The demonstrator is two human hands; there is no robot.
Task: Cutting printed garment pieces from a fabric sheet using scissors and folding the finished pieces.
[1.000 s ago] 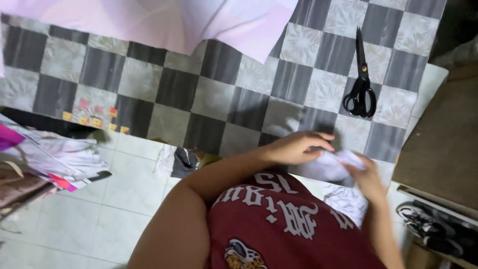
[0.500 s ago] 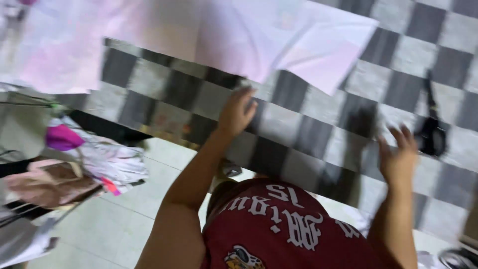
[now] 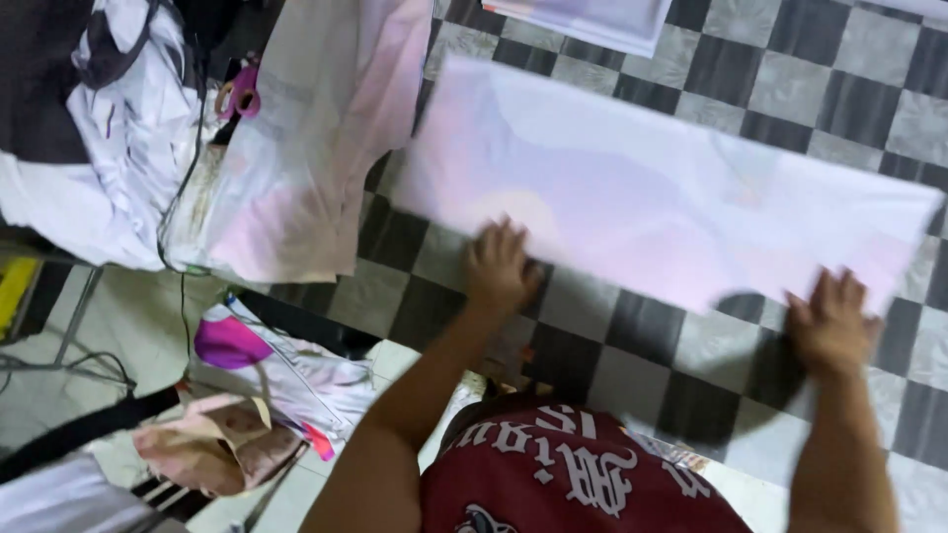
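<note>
A large pale pink and white piece of fabric (image 3: 652, 188) lies spread flat on a black-and-grey checkered table (image 3: 652, 345). My left hand (image 3: 502, 265) rests palm down, fingers spread, on the fabric's near edge at the left. My right hand (image 3: 831, 324) presses flat at the near right corner of the same fabric, half on the table. Neither hand holds anything. My red shirt fills the bottom of the view.
More pale pink cloth (image 3: 316, 138) hangs over the table's left end. White and dark garments (image 3: 109, 128) are heaped at upper left. A pile of cloth with a magenta piece (image 3: 229, 343) sits on the tiled floor at lower left. Another folded sheet (image 3: 592, 18) lies at the table's far edge.
My view has swung left and the scissors have left the frame. Both hands moved from a small white piece near my body out onto the big pink fabric.
</note>
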